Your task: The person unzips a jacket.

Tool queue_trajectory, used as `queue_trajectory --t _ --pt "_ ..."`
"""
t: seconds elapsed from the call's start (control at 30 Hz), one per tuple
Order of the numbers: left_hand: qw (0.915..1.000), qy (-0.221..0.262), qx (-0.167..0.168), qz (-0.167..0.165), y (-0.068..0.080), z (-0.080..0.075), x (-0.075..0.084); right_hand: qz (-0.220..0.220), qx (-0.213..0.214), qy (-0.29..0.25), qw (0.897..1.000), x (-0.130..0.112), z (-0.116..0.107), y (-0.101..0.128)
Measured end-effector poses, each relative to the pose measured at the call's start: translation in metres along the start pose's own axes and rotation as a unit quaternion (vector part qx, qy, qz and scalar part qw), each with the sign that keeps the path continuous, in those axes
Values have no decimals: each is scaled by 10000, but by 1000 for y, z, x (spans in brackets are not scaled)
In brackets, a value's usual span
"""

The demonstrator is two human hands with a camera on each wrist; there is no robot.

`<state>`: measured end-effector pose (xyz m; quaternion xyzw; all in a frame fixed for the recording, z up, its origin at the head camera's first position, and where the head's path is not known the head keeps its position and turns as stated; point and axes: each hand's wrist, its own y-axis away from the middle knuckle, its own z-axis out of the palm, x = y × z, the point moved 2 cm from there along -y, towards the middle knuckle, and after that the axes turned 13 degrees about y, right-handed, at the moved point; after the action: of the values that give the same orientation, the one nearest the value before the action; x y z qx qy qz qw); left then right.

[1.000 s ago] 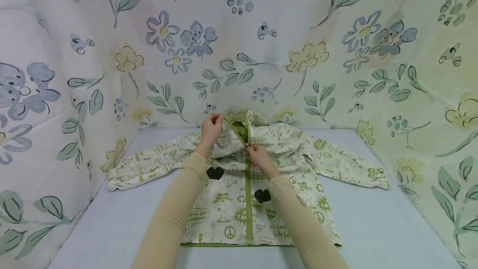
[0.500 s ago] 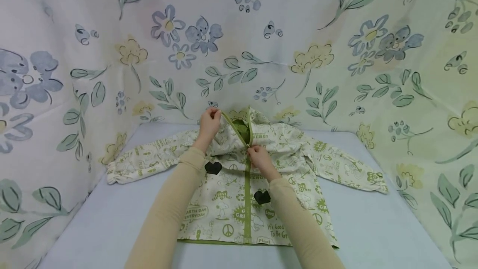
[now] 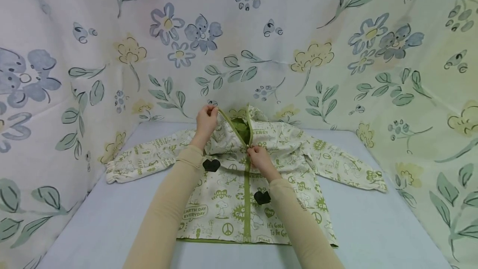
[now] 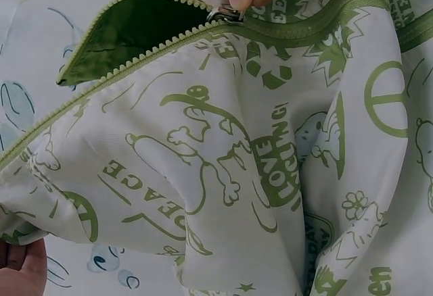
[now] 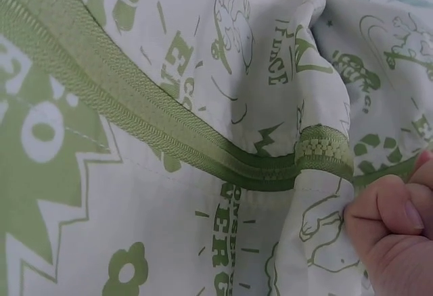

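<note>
A white jacket (image 3: pixel 257 186) with green cartoon prints lies face up on the pale blue surface, sleeves spread to both sides. Its green zipper (image 3: pixel 247 202) is closed from the hem up to chest height. My right hand (image 3: pixel 251 149) pinches the metal zipper pull (image 4: pixel 226 13) there, its fingers (image 5: pixel 389 232) curled beside the green zipper tape (image 5: pixel 169 140). My left hand (image 3: pixel 211 112) pinches the top of the left collar edge and holds it up and taut. Between the parted zipper teeth the green lining (image 4: pixel 135 29) shows.
The pale blue surface (image 3: pixel 373 227) is walled on three sides by floral cloth (image 3: pixel 239 45). The left cuff (image 3: pixel 112 173) and the right cuff (image 3: pixel 379 182) lie near the side walls. Black heart-shaped pieces (image 3: pixel 211 165) sit at both wrists.
My left hand has lifted the collar edge slightly higher. The right hand stays pinched at the zipper pull in about the same place.
</note>
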<state>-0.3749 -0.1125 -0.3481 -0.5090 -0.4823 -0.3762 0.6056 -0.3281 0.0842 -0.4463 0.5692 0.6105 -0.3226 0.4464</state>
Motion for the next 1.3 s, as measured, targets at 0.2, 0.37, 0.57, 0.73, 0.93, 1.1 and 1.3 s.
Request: queue_trajectory --t 0.2,0.37,0.57,0.73,0.93,1.1,1.3 --pt "9986 -271 -140 432 1 -1 -4 -31 175 262 9995 -3 -4 2" --pt "9671 -1482 -686 1952 12 10 -7 4 249 83 9997 -8 -10 3" --pt "8697 -2579 -2249 3557 41 36 -13 -183 256 -128 9994 -12 -15 4" --pt "8067 -3444 -2930 3805 53 48 -25 -255 147 -156 9994 -14 -16 6" --pt "8050 -3785 -2968 3475 53 48 -35 -213 194 72 9996 -17 -17 4" --pt "8141 -3822 -2873 3296 52 46 -43 -245 194 145 9994 -18 -17 3" --pt "8448 -3503 -2773 2945 53 47 -45 -336 242 65 9991 -19 -17 6"
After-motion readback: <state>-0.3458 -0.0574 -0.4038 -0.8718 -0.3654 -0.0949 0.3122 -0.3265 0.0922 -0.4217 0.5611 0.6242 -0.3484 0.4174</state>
